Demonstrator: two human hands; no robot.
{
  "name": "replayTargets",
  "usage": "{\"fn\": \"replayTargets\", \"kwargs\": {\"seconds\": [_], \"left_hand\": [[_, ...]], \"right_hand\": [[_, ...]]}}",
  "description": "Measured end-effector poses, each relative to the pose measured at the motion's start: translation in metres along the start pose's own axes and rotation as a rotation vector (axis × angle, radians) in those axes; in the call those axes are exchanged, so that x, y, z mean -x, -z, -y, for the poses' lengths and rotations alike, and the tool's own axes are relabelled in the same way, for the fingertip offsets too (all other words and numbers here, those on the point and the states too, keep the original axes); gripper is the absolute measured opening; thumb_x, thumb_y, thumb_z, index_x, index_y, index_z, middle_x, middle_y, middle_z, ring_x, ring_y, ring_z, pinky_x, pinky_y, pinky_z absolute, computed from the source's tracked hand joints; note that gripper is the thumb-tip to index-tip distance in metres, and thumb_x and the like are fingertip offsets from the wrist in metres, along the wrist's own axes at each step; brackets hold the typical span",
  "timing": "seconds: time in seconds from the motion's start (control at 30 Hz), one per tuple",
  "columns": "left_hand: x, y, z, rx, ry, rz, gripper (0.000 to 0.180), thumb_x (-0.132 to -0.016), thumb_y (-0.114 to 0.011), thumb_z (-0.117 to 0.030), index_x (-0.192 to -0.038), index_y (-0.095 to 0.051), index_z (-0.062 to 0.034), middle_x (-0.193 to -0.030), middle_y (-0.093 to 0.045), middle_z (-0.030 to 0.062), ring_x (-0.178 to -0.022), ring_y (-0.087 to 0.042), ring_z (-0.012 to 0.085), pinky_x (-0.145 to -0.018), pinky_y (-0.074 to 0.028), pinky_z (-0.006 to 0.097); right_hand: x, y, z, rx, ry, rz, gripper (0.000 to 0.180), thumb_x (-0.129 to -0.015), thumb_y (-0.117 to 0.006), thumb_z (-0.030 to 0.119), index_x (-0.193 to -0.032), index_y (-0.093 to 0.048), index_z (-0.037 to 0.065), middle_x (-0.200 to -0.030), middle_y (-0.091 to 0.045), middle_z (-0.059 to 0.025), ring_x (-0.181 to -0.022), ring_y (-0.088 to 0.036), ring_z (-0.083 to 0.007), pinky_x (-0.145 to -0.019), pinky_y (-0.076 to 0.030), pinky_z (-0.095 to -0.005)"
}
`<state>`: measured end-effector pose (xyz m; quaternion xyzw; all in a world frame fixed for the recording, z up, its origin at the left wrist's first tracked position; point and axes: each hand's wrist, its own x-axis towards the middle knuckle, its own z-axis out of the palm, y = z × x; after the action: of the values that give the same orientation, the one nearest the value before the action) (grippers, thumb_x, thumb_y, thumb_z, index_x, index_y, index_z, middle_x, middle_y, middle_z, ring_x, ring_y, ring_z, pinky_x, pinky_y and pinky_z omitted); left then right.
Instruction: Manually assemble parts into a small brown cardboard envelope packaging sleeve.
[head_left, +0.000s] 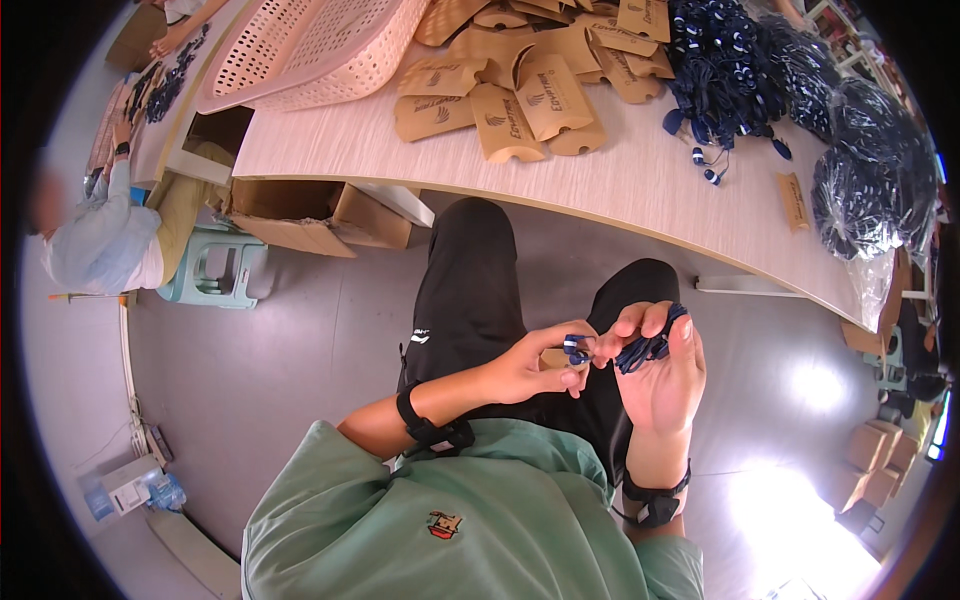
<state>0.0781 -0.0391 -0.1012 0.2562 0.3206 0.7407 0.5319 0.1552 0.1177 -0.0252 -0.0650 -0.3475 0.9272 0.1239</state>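
Above my lap, my left hand (540, 362) is closed with its thumb and fingers around a pair of navy-and-white earbuds (576, 347). A small tan patch (556, 360) shows inside that hand, perhaps a kraft box, mostly covered by the fingers. Close beside it, my right hand (668, 375) grips the bundled navy earphone cord (641, 352) between thumb and fingers, palm turned up. The fingertips of both hands nearly meet. Each wrist wears a black strap with a small device.
On the table (620, 205) ahead lie several kraft pillow boxes (512, 122), a heap of navy earphones (722, 75) and plastic-bagged bundles (868, 165). A pink perforated basket (335, 85) stands at far left. An open carton (300, 215) sits below the table edge. Another person (110, 225) works at left.
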Motion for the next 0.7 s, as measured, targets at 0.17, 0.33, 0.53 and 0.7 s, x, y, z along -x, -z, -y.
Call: {"fn": "replayTargets", "kwargs": {"seconds": [0.17, 0.33, 0.53, 0.7], "left_hand": [[0.001, 0.007, 0.011, 0.11, 0.003, 0.123, 0.047, -0.102, -0.049, -0.043, -0.125, -0.049, -0.0013, -0.113, -0.056, 0.0089, -0.086, -0.059, 0.0145, -0.08, -0.051, 0.031], [0.005, 0.005, 0.016, 0.137, 0.048, 0.19, 0.054, -0.103, -0.041, -0.048, -0.125, -0.048, 0.0008, -0.116, -0.059, 0.0107, -0.089, -0.06, 0.0168, -0.08, -0.051, 0.032], [0.007, 0.002, 0.014, 0.224, 0.066, 0.107, 0.058, -0.103, -0.036, -0.053, -0.121, -0.05, 0.0007, -0.112, -0.06, 0.011, -0.087, -0.062, 0.0182, -0.08, -0.052, 0.034], [0.006, 0.004, 0.013, 0.188, 0.087, 0.078, 0.046, -0.105, -0.038, -0.043, -0.119, -0.051, -0.0011, -0.11, -0.061, 0.0111, -0.087, -0.063, 0.019, -0.079, -0.052, 0.034]], "right_hand": [[-0.006, -0.005, 0.004, -0.031, -0.032, 0.071, 0.042, -0.105, -0.04, 0.036, -0.097, -0.055, -0.003, -0.098, -0.06, -0.0229, -0.087, -0.067, -0.0328, -0.06, -0.06, -0.0407], [-0.009, -0.003, 0.005, -0.051, -0.068, 0.127, 0.041, -0.105, -0.042, 0.034, -0.097, -0.055, -0.004, -0.098, -0.06, -0.0235, -0.085, -0.066, -0.032, -0.068, -0.058, -0.0393], [-0.01, -0.002, 0.001, -0.091, -0.083, 0.153, 0.041, -0.105, -0.042, 0.034, -0.097, -0.055, -0.004, -0.097, -0.06, -0.0236, -0.085, -0.066, -0.0326, -0.072, -0.057, -0.0389], [-0.012, -0.001, 0.0, -0.126, -0.093, 0.138, 0.041, -0.105, -0.043, 0.034, -0.098, -0.055, -0.004, -0.096, -0.06, -0.0232, -0.085, -0.066, -0.0329, -0.07, -0.058, -0.0388]]}}
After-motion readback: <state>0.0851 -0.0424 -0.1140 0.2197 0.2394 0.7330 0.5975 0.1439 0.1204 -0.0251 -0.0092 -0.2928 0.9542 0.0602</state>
